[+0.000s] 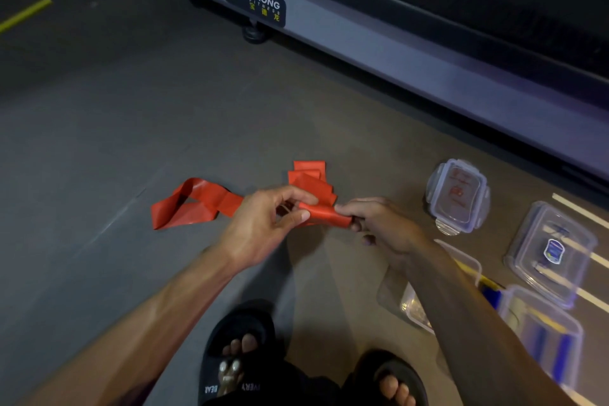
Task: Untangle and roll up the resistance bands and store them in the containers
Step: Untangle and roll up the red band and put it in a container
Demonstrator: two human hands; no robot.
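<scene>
both hands pinch the red band (316, 208) above the floor: left hand (263, 221) feeding, right hand (379, 224) gripping the started roll. keep each turn tight and edges aligned; its loose tail (184, 204) trails left, with containers (458, 196) waiting right.

Count: one red band (211, 199); two lids (458, 196) (552, 250); two clear containers (415, 306) (543, 336) (one partly hidden); two slippers (237, 333) (392, 372); two hands (263, 221) (382, 224).
</scene>
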